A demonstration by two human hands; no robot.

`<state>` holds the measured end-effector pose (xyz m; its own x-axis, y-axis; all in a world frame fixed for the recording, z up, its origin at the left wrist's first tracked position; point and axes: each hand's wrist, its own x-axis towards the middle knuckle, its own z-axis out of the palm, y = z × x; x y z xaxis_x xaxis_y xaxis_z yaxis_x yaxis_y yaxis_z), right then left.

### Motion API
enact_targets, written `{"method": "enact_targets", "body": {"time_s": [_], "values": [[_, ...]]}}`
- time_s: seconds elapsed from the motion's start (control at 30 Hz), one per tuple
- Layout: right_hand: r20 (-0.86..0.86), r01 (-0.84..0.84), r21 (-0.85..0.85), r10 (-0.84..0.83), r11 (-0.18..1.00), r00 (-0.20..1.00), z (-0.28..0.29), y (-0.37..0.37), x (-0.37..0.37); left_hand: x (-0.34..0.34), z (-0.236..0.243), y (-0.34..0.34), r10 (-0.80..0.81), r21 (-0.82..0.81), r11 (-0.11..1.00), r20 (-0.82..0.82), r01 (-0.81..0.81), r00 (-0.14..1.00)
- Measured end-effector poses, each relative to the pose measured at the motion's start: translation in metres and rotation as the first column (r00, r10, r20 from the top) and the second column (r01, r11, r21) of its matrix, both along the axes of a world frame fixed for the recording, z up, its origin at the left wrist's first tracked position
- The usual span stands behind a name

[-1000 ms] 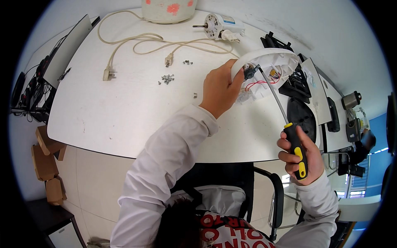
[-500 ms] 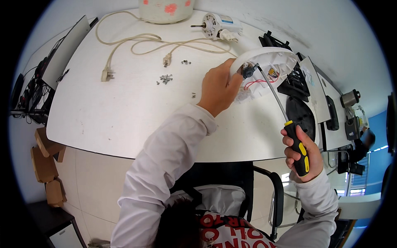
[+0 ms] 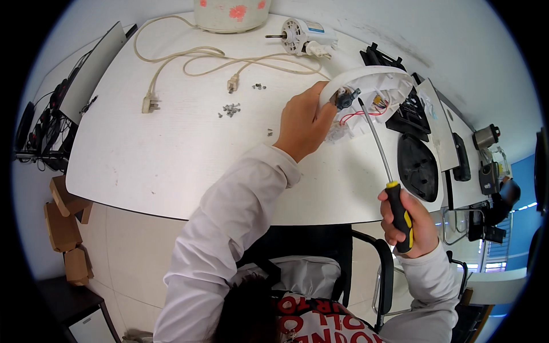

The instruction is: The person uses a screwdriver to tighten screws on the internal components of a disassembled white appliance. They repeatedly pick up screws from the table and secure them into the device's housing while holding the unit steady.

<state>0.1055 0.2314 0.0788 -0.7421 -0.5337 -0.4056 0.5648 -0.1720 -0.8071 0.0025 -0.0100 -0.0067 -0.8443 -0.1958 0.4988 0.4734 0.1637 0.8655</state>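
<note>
The white plastic housing (image 3: 372,86) is raised over the right part of the worktop (image 3: 171,166), its ribbed inside showing. A dark fitting (image 3: 346,99) sits inside its left end; red wires (image 3: 359,114) run below.

Your left hand (image 3: 306,120) grips the housing's left end, thumb toward the dark fitting. Your right hand (image 3: 420,223) has its fingers curled round the black-and-yellow handle of the screwdriver (image 3: 393,193). The shaft slants up and left, tip just beside the dark fitting; contact cannot be told.

Right of the shaft: black plate (image 3: 417,167), lying flat; beyond it, black tool case (image 3: 409,116). Behind the housing: white motor (image 3: 303,37), metal shaft pointing left. Left of your left hand: small screws (image 3: 231,109) in separate clusters. Farther back: beige cord (image 3: 206,52) with plugs, then a pale container (image 3: 229,20) with red patches.
</note>
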Motion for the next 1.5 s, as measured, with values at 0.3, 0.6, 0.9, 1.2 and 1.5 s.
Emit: {"method": "enact_targets", "body": {"time_s": [0.3,0.6,0.9,1.2,1.5], "values": [[-0.562,0.238,0.645,0.239,0.726,0.792,-0.008,-0.008,0.024,0.000,-0.001,-0.005,-0.120,0.049,0.992,0.000,0.120,0.993],[-0.666,0.360,0.666,0.305,0.653,0.681,-0.016,-0.011,0.020,-0.001,0.001,-0.007,-0.190,-0.071,0.980,-0.059,0.185,0.980],[-0.654,0.352,0.657,0.271,0.666,0.706,-0.021,-0.014,0.017,-0.002,0.000,-0.008,-0.158,-0.140,0.980,-0.092,0.144,0.983],[-0.634,0.327,0.657,0.262,0.680,0.727,-0.025,-0.014,0.018,-0.004,-0.002,-0.008,-0.129,-0.154,0.981,-0.078,0.116,0.989],[-0.624,0.312,0.642,0.240,0.700,0.744,-0.023,-0.016,0.019,-0.002,0.000,-0.007,-0.117,-0.154,0.983,-0.078,0.104,0.990]]}}
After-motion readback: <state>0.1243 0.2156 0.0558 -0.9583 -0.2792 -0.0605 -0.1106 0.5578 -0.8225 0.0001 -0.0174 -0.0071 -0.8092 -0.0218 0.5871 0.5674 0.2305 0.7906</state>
